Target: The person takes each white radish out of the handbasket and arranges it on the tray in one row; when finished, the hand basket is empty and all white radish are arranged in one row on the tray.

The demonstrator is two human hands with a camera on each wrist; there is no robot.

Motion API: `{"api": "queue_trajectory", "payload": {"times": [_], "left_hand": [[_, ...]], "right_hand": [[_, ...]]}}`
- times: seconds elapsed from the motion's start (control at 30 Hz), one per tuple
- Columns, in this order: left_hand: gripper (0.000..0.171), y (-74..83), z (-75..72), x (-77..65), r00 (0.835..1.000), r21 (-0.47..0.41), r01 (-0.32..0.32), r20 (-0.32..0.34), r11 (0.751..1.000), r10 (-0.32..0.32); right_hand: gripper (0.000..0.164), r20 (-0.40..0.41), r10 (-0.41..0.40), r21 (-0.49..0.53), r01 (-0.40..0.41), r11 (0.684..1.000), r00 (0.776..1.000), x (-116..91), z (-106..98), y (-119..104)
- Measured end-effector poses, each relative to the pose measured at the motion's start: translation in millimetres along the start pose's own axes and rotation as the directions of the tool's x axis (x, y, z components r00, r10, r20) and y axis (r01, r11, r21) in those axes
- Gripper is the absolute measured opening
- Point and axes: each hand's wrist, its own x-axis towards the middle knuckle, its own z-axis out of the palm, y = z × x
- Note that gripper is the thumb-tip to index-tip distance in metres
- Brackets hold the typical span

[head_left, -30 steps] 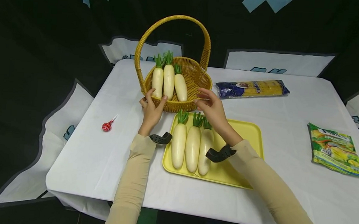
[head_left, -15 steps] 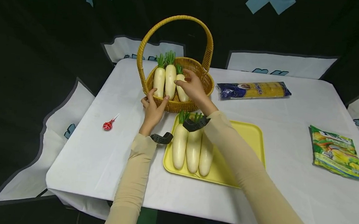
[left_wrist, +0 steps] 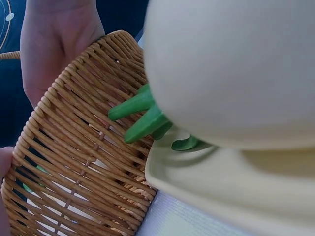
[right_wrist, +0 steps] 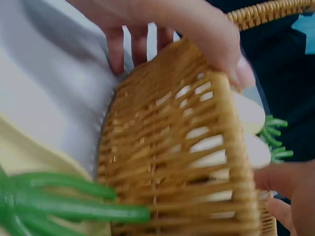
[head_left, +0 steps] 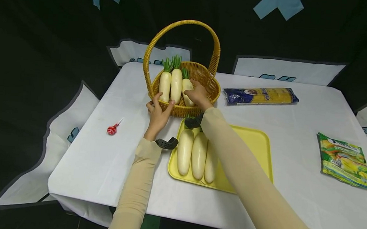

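In the head view, a wicker basket (head_left: 183, 111) with a tall handle holds several white radishes with green tops. My left hand (head_left: 159, 116) grips its front left rim, thumb over the edge; in the right wrist view, this hand (right_wrist: 182, 29) has its other fingers against the outside wall. My right hand (head_left: 199, 95) reaches over the front rim and grips the rightmost white radish (head_left: 187, 87) in the basket, beside two more radishes (head_left: 176, 84). Its fingertips are partly hidden. More white radishes (head_left: 199, 154) lie side by side on a yellow tray (head_left: 254, 143), their tops partly covered by my right wrist.
A pasta packet (head_left: 261, 96) lies right of the basket. Farther right is a green and yellow packet (head_left: 346, 160). A red lollipop (head_left: 112, 129) lies on the left of the white-covered table (head_left: 85, 168). The tray sits directly in front of the basket.
My right hand has moved left from the basket's right rim into the basket and down onto the rightmost radish. My left hand stays on the rim.
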Motion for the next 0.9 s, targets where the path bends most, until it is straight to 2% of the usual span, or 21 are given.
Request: {"api": "queue_trajectory", "payload": {"times": [0.13,0.3,0.4,0.43,0.53,0.63,0.67,0.73,0.9], "left_hand": [[0.068,-0.2,-0.1,0.4,1.0,-0.003,-0.005,-0.014,1.0,0.004],[0.067,-0.8,1.3,0.5,1.0,0.002,-0.008,-0.004,1.0,0.008],[0.067,-1.7,2.4,-0.8,1.0,0.005,-0.009,0.001,1.0,0.009],[0.067,-2.0,2.7,-1.3,1.0,0.006,-0.009,0.002,1.0,0.009],[0.068,-2.4,2.8,-2.2,1.0,0.002,-0.008,-0.003,1.0,0.008],[0.07,-2.3,2.0,-2.1,1.0,-0.006,-0.011,-0.004,1.0,0.011],[0.07,-2.0,1.6,-1.9,1.0,-0.008,-0.012,-0.006,1.0,0.012],[0.07,-1.4,1.3,-1.6,1.0,-0.007,-0.012,-0.008,1.0,0.011],[0.069,-0.8,1.5,-1.1,1.0,0.001,-0.001,-0.015,1.0,0.001]], "right_hand": [[0.069,0.082,0.023,-0.045,-0.02,0.999,0.996,2,-2,1],[0.08,0.171,0.107,-0.117,-0.088,0.989,0.979,10,-1,3],[0.084,0.171,0.126,-0.193,-0.092,0.977,0.977,20,5,9],[0.087,0.165,0.103,-0.224,-0.065,0.972,0.981,30,8,16],[0.086,0.14,0.074,-0.289,-0.031,0.957,0.987,34,12,18],[0.084,0.119,0.034,-0.312,0.005,0.95,0.992,29,12,15],[0.081,0.116,0.042,-0.304,-0.005,0.953,0.992,20,10,8],[0.079,0.108,0.029,-0.315,0.006,0.949,0.994,15,9,6],[0.077,0.113,0.044,-0.298,-0.008,0.954,0.993,12,7,4]]}}
